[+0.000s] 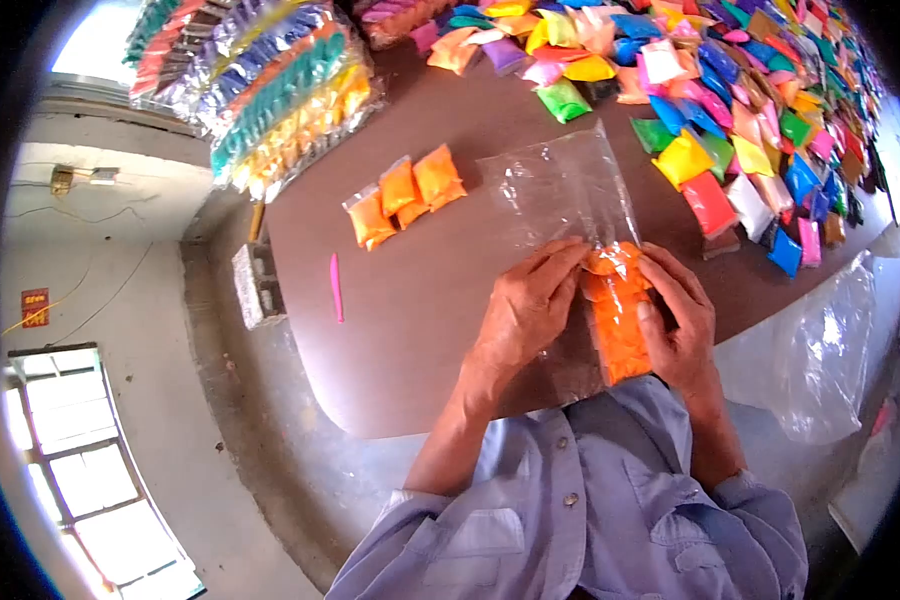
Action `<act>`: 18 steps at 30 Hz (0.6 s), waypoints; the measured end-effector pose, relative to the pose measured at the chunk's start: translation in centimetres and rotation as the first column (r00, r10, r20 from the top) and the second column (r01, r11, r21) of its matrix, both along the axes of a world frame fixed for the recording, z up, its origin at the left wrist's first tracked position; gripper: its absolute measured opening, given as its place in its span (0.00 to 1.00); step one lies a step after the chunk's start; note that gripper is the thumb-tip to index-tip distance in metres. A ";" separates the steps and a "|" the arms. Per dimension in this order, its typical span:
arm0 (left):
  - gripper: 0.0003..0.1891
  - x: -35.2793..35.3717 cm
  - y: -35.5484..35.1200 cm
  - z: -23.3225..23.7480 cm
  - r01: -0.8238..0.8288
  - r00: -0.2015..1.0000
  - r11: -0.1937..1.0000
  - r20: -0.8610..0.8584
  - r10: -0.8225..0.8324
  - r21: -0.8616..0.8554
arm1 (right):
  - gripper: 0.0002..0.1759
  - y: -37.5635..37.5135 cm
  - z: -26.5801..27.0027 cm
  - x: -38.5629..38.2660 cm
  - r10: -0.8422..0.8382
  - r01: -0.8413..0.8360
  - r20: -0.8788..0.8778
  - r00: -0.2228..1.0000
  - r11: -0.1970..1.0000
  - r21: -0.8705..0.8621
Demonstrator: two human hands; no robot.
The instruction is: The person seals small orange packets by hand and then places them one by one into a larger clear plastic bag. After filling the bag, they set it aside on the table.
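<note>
A clear plastic bag (555, 185) lies across the front of the brown table, its upper part flat and see-through. Several orange packets (622, 325) are stacked along the bag's right side, near my shirt. My left hand (532, 305) has its fingers curled on the bag beside the top of the stack; its fingertips are partly hidden. From the right, my right hand (682, 318) grips the bag's edge around the orange packets, thumb on top. To the left lie several more orange packets (405, 195) and a thin pink plastic strip (337, 288).
A big heap of small multicoloured packets (740, 110) covers the table's right and far side. Bagged rows of coloured items (290, 90) lie at the far left. Another clear bag (830, 350) hangs off the right edge. The table's rounded corner (345, 425) is at the near left.
</note>
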State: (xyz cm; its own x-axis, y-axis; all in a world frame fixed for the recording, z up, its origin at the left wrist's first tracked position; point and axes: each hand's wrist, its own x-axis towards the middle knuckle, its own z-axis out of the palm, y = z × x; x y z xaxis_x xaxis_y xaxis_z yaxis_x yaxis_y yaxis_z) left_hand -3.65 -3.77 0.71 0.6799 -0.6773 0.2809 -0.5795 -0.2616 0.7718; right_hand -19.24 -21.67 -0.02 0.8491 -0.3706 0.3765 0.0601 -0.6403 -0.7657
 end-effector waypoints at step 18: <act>0.28 16.0 15.0 1.1 -0.612 0.774 0.776 -0.086 0.627 0.154 | 0.26 -0.1 -0.1 -0.3 -0.004 0.004 -0.002 1.000 0.999 0.034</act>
State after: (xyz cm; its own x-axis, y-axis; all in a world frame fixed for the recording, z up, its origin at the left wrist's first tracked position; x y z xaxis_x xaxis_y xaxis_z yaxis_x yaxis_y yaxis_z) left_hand 12.40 11.26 1.77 0.9865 -0.1179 0.1135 -0.1624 -0.6177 0.7695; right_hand -19.56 -21.75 -0.13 0.8485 -0.3863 0.3618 0.0559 -0.6143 -0.7871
